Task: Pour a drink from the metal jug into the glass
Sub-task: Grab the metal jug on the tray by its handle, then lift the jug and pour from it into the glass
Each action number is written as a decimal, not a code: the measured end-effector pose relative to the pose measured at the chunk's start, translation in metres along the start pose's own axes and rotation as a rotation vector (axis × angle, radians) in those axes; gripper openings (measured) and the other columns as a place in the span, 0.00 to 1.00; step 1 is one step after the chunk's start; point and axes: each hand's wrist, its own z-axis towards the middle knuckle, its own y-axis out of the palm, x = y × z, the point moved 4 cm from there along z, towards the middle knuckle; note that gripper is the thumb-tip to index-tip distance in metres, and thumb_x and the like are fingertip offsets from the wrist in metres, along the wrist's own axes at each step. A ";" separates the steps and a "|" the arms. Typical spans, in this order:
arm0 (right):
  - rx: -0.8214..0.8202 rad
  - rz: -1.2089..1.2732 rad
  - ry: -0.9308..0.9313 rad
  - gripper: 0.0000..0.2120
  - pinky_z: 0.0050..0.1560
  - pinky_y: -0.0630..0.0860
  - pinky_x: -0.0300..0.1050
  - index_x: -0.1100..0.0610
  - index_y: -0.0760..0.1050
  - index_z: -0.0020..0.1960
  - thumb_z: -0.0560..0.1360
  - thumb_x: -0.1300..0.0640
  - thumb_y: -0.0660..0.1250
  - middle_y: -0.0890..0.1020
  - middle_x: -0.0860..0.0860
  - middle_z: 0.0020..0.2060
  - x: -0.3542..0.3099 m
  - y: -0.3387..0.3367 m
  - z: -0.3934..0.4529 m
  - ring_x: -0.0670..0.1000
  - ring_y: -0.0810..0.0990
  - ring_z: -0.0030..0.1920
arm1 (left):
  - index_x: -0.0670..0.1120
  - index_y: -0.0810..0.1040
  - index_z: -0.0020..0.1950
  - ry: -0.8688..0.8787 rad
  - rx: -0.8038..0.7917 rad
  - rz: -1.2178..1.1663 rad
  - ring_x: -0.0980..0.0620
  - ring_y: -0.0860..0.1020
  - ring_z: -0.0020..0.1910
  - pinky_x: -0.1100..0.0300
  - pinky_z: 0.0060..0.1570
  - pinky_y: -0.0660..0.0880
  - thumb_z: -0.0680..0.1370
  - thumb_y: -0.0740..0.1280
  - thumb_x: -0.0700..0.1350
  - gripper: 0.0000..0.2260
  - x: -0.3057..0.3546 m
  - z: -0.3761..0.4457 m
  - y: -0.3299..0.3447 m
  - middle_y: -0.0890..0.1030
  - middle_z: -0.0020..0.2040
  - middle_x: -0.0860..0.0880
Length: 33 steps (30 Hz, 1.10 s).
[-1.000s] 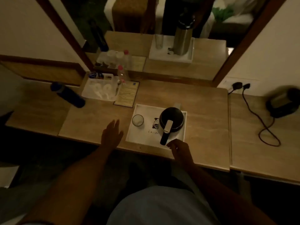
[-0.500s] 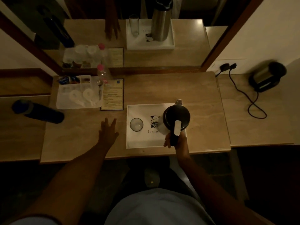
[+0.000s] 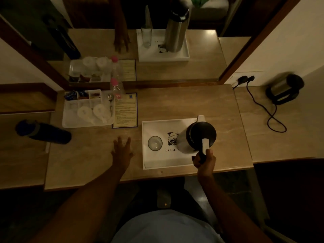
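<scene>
On the white tray, right hand clamps the metal jug handle; left hand lies flat, fingers apart.

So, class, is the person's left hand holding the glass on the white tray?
No: the left hand lies flat on the table beside the tray, apart from the glass.

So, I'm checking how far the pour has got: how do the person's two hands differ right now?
The right hand is closed around the metal jug's dark handle at the white tray's near edge; the left hand holds nothing. The left hand lies open, fingers spread, on the desk left of the tray and glass; the right is fisted. Both are bare.
</scene>
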 end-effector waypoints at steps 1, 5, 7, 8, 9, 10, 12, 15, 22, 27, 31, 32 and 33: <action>-0.001 -0.012 -0.009 0.27 0.35 0.60 0.44 0.48 0.72 0.25 0.82 0.49 0.54 0.68 0.44 0.20 -0.003 -0.002 0.002 0.45 0.63 0.20 | 0.55 0.48 0.88 0.001 0.001 0.006 0.36 0.41 0.87 0.33 0.82 0.57 0.86 0.65 0.50 0.35 0.000 0.000 0.000 0.39 0.87 0.43; -0.074 -0.133 -0.059 0.28 0.31 0.58 0.42 0.48 0.72 0.23 0.81 0.46 0.54 0.68 0.45 0.20 -0.017 -0.013 0.008 0.44 0.62 0.21 | 0.55 0.48 0.88 0.023 0.022 0.065 0.36 0.43 0.87 0.36 0.82 0.59 0.86 0.66 0.52 0.36 -0.002 -0.003 -0.002 0.40 0.87 0.42; -0.122 -0.182 -0.080 0.26 0.31 0.58 0.42 0.50 0.70 0.24 0.80 0.48 0.55 0.67 0.47 0.20 -0.021 -0.020 0.010 0.45 0.62 0.21 | 0.56 0.47 0.88 0.029 0.031 0.101 0.36 0.44 0.87 0.37 0.82 0.60 0.86 0.65 0.53 0.36 -0.004 -0.004 -0.003 0.40 0.87 0.42; -0.147 -0.199 -0.081 0.24 0.32 0.57 0.43 0.53 0.70 0.25 0.79 0.48 0.57 0.67 0.46 0.20 -0.024 -0.023 0.011 0.45 0.62 0.21 | 0.56 0.46 0.88 0.028 0.037 0.120 0.36 0.44 0.87 0.38 0.82 0.61 0.86 0.65 0.54 0.37 -0.004 -0.004 -0.003 0.40 0.87 0.42; -0.176 -0.212 -0.081 0.23 0.32 0.57 0.43 0.56 0.68 0.26 0.79 0.49 0.57 0.67 0.46 0.20 -0.027 -0.026 0.011 0.45 0.62 0.20 | 0.56 0.46 0.88 0.028 0.044 0.143 0.37 0.45 0.87 0.38 0.82 0.61 0.86 0.64 0.55 0.37 -0.005 -0.004 -0.003 0.41 0.87 0.42; -0.210 -0.226 -0.082 0.23 0.32 0.57 0.42 0.58 0.67 0.27 0.78 0.50 0.58 0.67 0.45 0.20 -0.030 -0.029 0.010 0.44 0.62 0.20 | 0.56 0.45 0.88 0.027 0.049 0.165 0.37 0.46 0.87 0.39 0.83 0.61 0.86 0.64 0.56 0.37 -0.005 -0.004 -0.003 0.41 0.87 0.42; -0.282 -0.268 -0.099 0.23 0.30 0.58 0.41 0.56 0.67 0.25 0.78 0.51 0.58 0.67 0.45 0.19 -0.040 -0.031 0.006 0.44 0.62 0.20 | 0.56 0.45 0.88 0.024 0.051 0.179 0.37 0.46 0.87 0.39 0.83 0.60 0.86 0.64 0.56 0.37 -0.006 -0.004 -0.002 0.41 0.87 0.42; -0.402 -0.332 -0.126 0.24 0.26 0.59 0.38 0.57 0.68 0.24 0.77 0.48 0.62 0.68 0.46 0.19 -0.060 -0.028 -0.001 0.44 0.62 0.20 | 0.56 0.45 0.88 0.019 0.040 0.155 0.38 0.45 0.87 0.40 0.83 0.58 0.86 0.64 0.55 0.37 -0.006 -0.004 -0.002 0.41 0.87 0.42; -0.641 -0.603 -0.163 0.31 0.27 0.63 0.41 0.63 0.73 0.24 0.74 0.38 0.64 0.70 0.51 0.19 -0.091 -0.007 -0.003 0.48 0.66 0.21 | 0.56 0.45 0.88 0.005 0.043 0.136 0.38 0.44 0.88 0.40 0.84 0.57 0.86 0.64 0.55 0.37 -0.006 -0.004 -0.003 0.41 0.87 0.42; -0.704 -0.852 -0.169 0.32 0.31 0.70 0.40 0.52 0.78 0.25 0.71 0.27 0.63 0.75 0.49 0.19 -0.101 0.015 -0.002 0.47 0.72 0.21 | 0.57 0.46 0.88 0.003 0.045 0.113 0.39 0.44 0.88 0.40 0.84 0.57 0.86 0.65 0.55 0.37 -0.008 -0.004 -0.003 0.41 0.87 0.42; -0.744 -0.973 -0.149 0.35 0.34 0.74 0.41 0.50 0.78 0.25 0.66 0.19 0.60 0.77 0.49 0.20 -0.102 0.030 -0.003 0.47 0.75 0.22 | 0.57 0.46 0.88 0.002 0.046 0.106 0.39 0.45 0.88 0.41 0.84 0.57 0.86 0.65 0.54 0.36 -0.010 -0.004 -0.004 0.41 0.87 0.42; -0.754 -0.993 -0.137 0.36 0.34 0.74 0.41 0.50 0.79 0.26 0.66 0.19 0.60 0.77 0.50 0.21 -0.102 0.033 -0.003 0.48 0.75 0.23 | 0.57 0.46 0.88 0.003 0.046 0.105 0.38 0.45 0.88 0.41 0.84 0.57 0.86 0.65 0.54 0.37 -0.009 -0.004 -0.004 0.41 0.87 0.42; -0.762 -1.012 -0.125 0.36 0.33 0.74 0.42 0.51 0.79 0.27 0.65 0.18 0.60 0.78 0.50 0.21 -0.102 0.036 -0.003 0.48 0.76 0.24 | 0.57 0.46 0.88 0.002 0.047 0.099 0.38 0.44 0.88 0.41 0.84 0.56 0.86 0.65 0.54 0.37 -0.010 -0.004 -0.004 0.41 0.87 0.42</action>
